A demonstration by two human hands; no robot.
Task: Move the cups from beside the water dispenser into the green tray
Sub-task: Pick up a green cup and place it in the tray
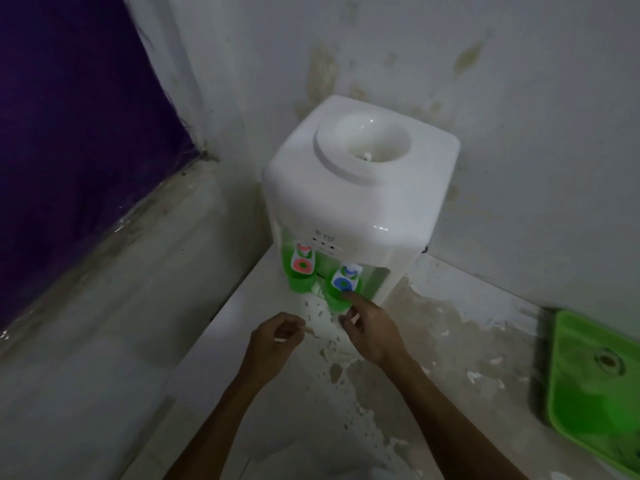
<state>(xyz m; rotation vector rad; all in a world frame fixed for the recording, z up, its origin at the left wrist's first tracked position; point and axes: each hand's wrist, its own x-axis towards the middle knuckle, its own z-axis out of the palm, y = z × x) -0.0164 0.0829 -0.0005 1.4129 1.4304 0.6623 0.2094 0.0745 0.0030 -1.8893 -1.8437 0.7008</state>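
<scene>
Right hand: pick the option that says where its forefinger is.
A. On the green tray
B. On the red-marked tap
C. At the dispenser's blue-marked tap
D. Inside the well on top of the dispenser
C: the right hand stretches its forefinger to the blue-marked tap on the water dispenser, far from the green tray at the right edge.

I note dim, cool light throughout. The rear wall is whitish plaster with yellow-brown stains concentrated near the corner. At left, a dark purple panel, possibly a window or curtain, runs above a grimy pale ledge. The worktop is white, its coating flaked away in patches to a beige layer beneath.
</scene>
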